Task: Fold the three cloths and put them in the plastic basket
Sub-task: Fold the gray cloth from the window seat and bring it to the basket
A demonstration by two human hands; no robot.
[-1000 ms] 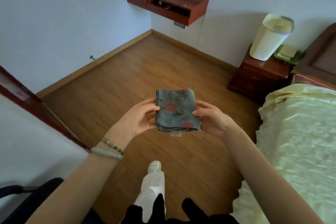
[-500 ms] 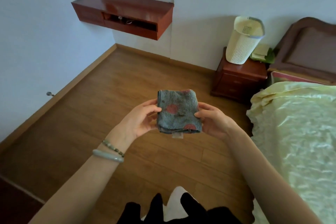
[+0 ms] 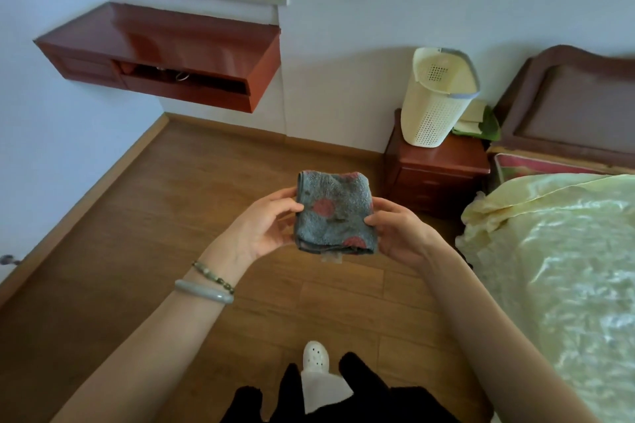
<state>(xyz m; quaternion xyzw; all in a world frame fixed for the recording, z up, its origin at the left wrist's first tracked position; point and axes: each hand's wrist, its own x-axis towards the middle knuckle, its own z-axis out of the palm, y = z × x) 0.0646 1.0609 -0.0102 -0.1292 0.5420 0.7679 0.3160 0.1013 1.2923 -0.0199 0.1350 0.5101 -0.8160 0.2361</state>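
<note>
Home bedroom: bed [image 3: 563, 251], nightstand [image 3: 436, 178].

a dark wooden nightstand [image 3: 460, 160] on the wood floor [image 3: 165, 216] carries an upright cream plastic basket [image 3: 433, 106]; just beside it lies something green and cream [image 3: 479, 118], perhaps folded fabric. the bed [image 3: 567, 103] is covered by a pale yellow quilt [image 3: 567, 268].
</note>
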